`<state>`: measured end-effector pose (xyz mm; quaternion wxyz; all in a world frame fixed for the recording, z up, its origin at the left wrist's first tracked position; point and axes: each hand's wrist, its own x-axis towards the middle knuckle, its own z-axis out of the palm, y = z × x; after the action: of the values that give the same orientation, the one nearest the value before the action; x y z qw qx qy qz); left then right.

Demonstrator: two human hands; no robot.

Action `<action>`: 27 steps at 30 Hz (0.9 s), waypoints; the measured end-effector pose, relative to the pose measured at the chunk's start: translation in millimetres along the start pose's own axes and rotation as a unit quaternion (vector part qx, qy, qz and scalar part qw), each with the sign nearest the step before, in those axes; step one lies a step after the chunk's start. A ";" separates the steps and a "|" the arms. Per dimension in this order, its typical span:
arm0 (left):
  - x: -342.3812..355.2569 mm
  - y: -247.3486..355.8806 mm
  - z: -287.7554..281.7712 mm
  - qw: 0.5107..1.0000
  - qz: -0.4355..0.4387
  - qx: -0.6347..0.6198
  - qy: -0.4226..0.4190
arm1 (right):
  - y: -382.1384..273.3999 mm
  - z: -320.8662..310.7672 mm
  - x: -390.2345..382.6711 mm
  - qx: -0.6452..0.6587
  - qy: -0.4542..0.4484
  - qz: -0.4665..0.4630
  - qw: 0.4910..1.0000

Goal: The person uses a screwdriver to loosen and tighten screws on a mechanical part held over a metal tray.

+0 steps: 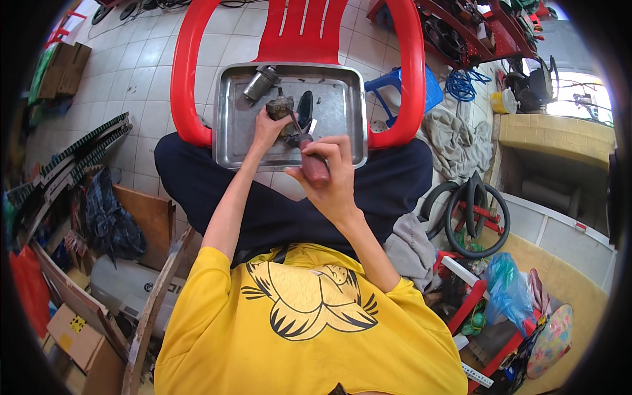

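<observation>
My left hand (268,130) is closed round a dull, grimy metal machine part (280,106), whose exact kind I cannot make out. My right hand (337,179) grips the reddish-brown handle of a screwdriver (315,162). Its shaft points away from me toward the metal part; whether the tip touches it is unclear. Both hands are over a shallow steel tray (359,92). Inside the tray, a silvery metal cylinder (261,84) lies at the far left, and a black elongated piece (305,105) is right of the held part. Several tiny dark bits are scattered there.
The tray rests on a red plastic chair (186,79) before my knees. A blue plastic stool (428,92) stands to its right, near a coiled blue hose (466,84) and grey cloth (457,135). Black tyre-like rings (475,220) lie at right; wooden boards (148,309) are at left.
</observation>
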<state>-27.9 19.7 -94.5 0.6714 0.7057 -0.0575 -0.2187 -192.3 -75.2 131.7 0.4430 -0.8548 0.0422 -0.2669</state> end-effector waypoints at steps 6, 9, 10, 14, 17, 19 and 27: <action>1.7 6.8 0.1 1.000 0.007 0.026 -0.008 | -6.9 12.1 15.8 0.075 -0.096 -0.042 0.992; -0.3 6.8 -2.2 0.999 0.005 0.052 -0.004 | -21.2 13.8 15.9 0.059 -0.102 -0.032 0.992; -0.1 7.2 -1.7 0.999 0.001 0.045 -0.012 | -22.7 14.6 15.1 0.067 -0.108 -0.019 0.992; 1.8 -3.2 -3.5 0.999 -0.012 0.041 0.002 | -26.8 18.6 15.9 0.098 -0.114 -0.006 0.989; 7.7 -7.2 -5.5 0.997 -0.006 0.070 0.012 | -26.3 21.4 13.1 0.078 -0.128 0.015 0.989; 4.6 -1.2 -0.2 0.999 -0.020 0.047 -0.003 | -23.5 22.7 11.9 0.056 -0.125 0.005 0.991; -6.3 19.9 6.9 1.000 0.015 -0.023 -0.006 | -34.9 28.3 22.7 0.018 -0.112 -0.046 0.993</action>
<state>-32.1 13.9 -73.7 0.6900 0.6881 -0.0673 -0.2142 -164.7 -40.3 155.2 0.4474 -0.8723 -0.0513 -0.1905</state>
